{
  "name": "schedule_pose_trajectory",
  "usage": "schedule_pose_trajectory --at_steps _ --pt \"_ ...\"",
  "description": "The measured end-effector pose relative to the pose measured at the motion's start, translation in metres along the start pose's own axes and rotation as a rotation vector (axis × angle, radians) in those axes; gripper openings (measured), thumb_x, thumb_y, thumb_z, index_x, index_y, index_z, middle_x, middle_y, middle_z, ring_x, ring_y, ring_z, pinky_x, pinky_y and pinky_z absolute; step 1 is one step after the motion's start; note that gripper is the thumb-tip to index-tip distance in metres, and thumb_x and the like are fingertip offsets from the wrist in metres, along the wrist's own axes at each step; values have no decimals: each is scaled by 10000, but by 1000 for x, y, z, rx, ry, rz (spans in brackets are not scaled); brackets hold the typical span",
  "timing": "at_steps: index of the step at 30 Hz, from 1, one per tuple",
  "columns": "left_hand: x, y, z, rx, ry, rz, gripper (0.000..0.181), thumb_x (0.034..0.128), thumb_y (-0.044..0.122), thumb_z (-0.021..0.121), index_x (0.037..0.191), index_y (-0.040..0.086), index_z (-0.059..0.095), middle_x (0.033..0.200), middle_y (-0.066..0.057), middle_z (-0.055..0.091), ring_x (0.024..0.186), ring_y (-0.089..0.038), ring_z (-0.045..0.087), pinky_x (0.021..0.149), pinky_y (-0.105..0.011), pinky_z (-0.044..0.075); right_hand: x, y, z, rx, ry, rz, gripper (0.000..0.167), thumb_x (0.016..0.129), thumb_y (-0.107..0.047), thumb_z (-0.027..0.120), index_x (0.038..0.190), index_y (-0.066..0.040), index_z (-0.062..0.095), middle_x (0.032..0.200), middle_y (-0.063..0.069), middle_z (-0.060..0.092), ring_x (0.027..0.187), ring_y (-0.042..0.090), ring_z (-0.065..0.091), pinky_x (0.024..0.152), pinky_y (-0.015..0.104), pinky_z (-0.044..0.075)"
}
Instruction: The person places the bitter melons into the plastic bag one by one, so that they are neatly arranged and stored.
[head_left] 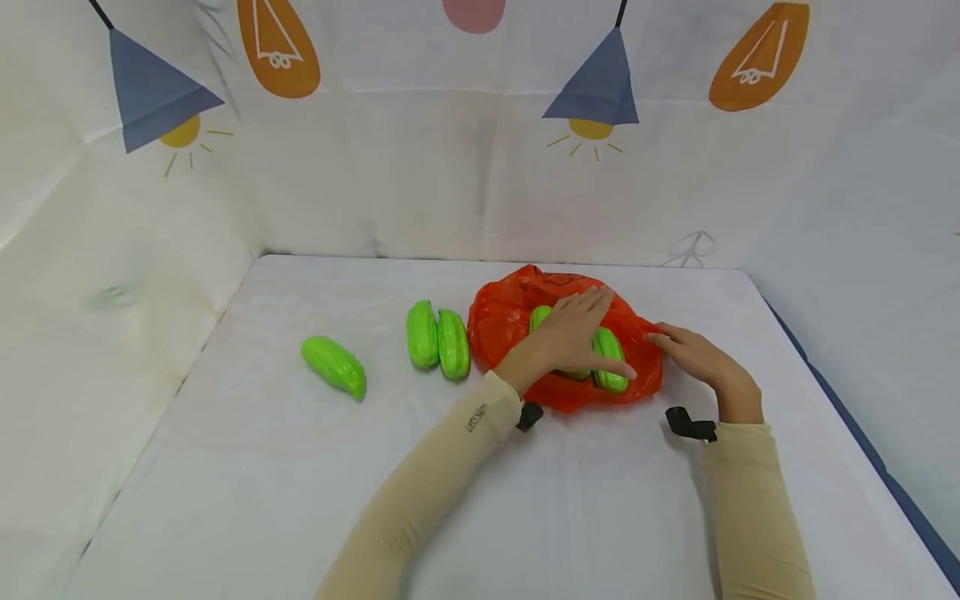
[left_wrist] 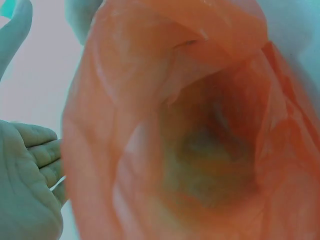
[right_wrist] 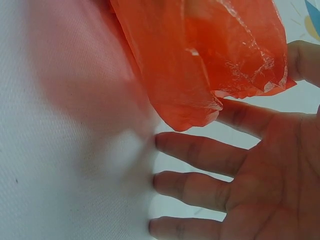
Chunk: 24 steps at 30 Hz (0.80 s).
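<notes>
Head view, left hand (head_left: pixel 573 333): over the red bag (head_left: pixel 498 321), fingers straight, thumb spread wide.
Right hand (head_left: pixel 701 365): pinching the bag's right edge.
Bagged green vegetables (head_left: pixel 611 362): beneath and around the left hand.
Green pair (head_left: pixel 448 343): side by side, just left of the bag.
Lone green vegetable (head_left: pixel 333 365): farther left, slightly nearer, on the table (head_left: pixel 247 483).

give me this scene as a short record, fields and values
container: red bag, mouth open
loose items: green gourd-like pair left of the bag, lone gourd-like piece farther left
inside the bag: green gourd-like pieces, partly hidden, count unclear
left hand: over the bag, fingers extended
right hand: holds the bag's right edge
surface: white tabletop
</notes>
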<state>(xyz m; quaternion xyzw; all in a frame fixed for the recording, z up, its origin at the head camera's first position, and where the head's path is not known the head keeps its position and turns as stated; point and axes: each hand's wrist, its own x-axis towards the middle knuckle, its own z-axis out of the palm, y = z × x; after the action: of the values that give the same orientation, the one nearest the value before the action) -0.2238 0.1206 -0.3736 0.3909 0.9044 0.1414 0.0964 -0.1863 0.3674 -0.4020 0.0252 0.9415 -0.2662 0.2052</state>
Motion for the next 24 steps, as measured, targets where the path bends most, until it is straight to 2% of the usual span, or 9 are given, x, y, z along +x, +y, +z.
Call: schedule_pose_trajectory --at_steps 7,14,19,24 --pt "-17 -6 -20 78 74 14 1199 758 815 548 1588 123 29 1666 -11 36 1539 -179 11 1251 -391 78 0 1 1 7 6 -5 785 1015 -568 293 1534 15 215 1544 331 234 1393 542 206 1067 732 245" --pt "-35 -17 -43 91 151 -2 1240 732 837 555 1586 111 24 1666 -19 34 1538 -174 -15 1252 -395 55 1 1 3 5 4 -4 781 1016 -572 290 1536 7 223 1547 326 235 1393 540 210 1072 732 237" --pt "-54 -31 -56 59 206 -19 1259 721 824 586 1583 102 20 1664 -16 18 1536 -157 -36 1252 -362 22 -1 -1 2 3 0 4 784 1017 -570 289 1537 11 209 1543 336 227 1381 548 215 1064 736 244" --pt "-76 -52 -63 46 256 -39 1279 706 791 644 1580 88 29 1663 -40 39 1537 -173 -22 1253 -376 41 -2 -1 -1 14 -7 11 800 1012 -582 296 1545 4 184 1552 334 205 1391 550 194 1068 737 232"
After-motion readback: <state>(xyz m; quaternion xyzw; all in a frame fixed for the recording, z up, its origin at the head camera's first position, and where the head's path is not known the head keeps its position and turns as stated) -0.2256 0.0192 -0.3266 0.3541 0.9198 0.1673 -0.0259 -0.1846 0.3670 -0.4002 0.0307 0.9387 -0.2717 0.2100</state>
